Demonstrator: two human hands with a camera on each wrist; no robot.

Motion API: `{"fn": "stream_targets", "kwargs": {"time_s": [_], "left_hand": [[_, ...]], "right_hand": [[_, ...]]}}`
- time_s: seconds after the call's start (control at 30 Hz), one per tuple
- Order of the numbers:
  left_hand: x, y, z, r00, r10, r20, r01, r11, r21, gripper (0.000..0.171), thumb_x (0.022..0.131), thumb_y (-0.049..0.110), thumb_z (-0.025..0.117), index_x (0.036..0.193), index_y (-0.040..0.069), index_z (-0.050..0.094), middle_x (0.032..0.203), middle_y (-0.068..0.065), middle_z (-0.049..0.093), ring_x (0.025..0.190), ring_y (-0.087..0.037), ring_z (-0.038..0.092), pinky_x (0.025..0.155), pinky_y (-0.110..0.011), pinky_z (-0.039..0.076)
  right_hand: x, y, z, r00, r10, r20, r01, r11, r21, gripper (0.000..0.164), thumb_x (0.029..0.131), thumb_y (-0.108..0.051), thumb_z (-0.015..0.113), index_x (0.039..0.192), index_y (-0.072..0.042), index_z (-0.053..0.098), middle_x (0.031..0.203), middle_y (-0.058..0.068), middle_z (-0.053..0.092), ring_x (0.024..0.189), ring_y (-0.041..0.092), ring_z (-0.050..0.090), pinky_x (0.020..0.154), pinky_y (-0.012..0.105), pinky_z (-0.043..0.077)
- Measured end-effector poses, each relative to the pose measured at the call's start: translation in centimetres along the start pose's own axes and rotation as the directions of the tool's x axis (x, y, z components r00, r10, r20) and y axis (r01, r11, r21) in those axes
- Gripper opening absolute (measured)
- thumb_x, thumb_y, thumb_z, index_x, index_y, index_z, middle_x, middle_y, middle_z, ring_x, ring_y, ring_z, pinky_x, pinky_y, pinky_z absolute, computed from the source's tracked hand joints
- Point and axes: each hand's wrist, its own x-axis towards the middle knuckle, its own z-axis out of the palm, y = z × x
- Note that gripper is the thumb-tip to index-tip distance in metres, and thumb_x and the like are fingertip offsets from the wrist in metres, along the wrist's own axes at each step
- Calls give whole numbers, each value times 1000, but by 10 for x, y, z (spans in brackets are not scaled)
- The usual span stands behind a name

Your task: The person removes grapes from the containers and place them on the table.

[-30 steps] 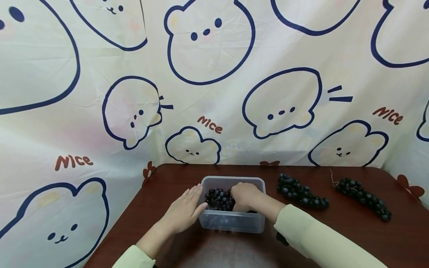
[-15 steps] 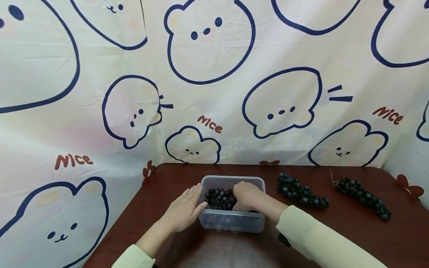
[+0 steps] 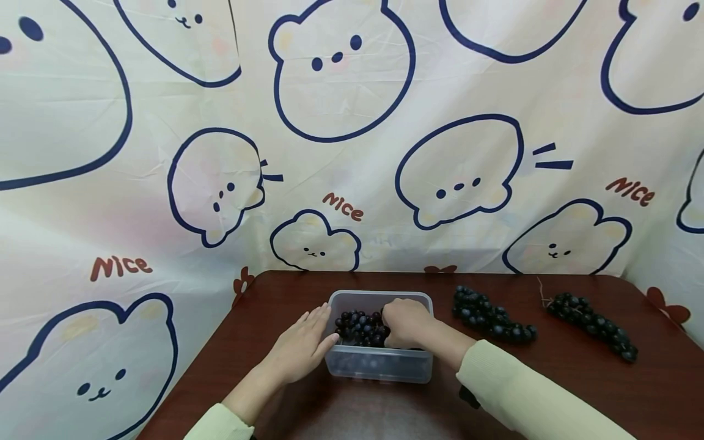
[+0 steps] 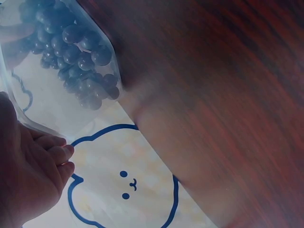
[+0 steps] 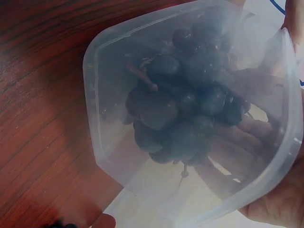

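1. Resting against the left side of the translucent plastic box point(image 3: 379, 365), my left hand point(image 3: 299, 348) has its fingers extended and grips nothing.
2. The box sits near the far edge of the brown wooden tabletop point(image 3: 649, 391), just short of the patterned cloth backdrop point(image 3: 352, 171).
3. I have room on the left, where tabletop runs between my left hand and the table's slanting side edge, and in front, where it reaches from the box's near wall towards me. On the right, only a narrow strip parts the box from the nearer bunch.
4. I count one box, two hands and two long bunches of black grapes on the table: the inner bunch point(image 3: 489, 315) just right of the box, the outer bunch point(image 3: 594, 324) farther right, apart from it.
5. Inside the box, dark grapes point(image 3: 360, 328) are heaped below the rim; how many bunches they make, I can't tell.
6. My right hand point(image 3: 407, 321) reaches down into the box's right half, thumb and fingers curled round some of those grapes, fingertips hidden.
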Motion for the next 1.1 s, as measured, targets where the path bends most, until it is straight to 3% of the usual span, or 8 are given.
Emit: {"fn": "stream_targets", "kwargs": {"time_s": [0.3,0.53,0.8,0.9,1.1], "left_hand": [[0,-1,2,1000,-8,-1,8,1000,-1,64,103,40,44,149,-3,33,154,-16,31,142,-27,29,115,-46,21],[0,-2,2,1000,-3,1,3,1000,-8,64,103,41,42,149,-3,33,155,-16,30,142,-28,28,115,-46,20],[0,-2,2,1000,5,-5,-5,1000,-7,64,103,39,44,149,-4,32,155,-17,30,142,-29,29,115,-46,20],[-1,-2,2,1000,7,-7,-8,1000,-5,64,103,40,43,149,-4,32,155,-17,30,142,-29,29,115,-46,20],[-1,-3,3,1000,13,-9,-13,1000,4,65,104,43,40,149,-4,33,155,-16,30,142,-29,29,115,-46,20]], "right_hand": [[-4,0,-5,998,-65,-5,65,998,-24,62,76,-18,83,52,-19,27,48,-10,11,46,7,10,47,25,13],[-7,1,-6,997,-69,-37,67,996,-54,44,76,-24,84,55,-19,46,48,-8,21,43,7,21,46,24,19],[-13,-1,-7,986,-140,-92,122,976,-180,28,76,-26,84,63,-17,61,47,-6,37,43,7,40,44,22,32],[-16,-1,-9,971,-189,-144,152,960,-235,23,75,-28,84,68,-15,65,49,-7,42,45,7,45,44,21,38],[-21,-2,-11,919,-305,-249,207,912,-354,25,76,-28,84,69,-15,64,52,-5,48,46,9,49,44,21,41]]}}
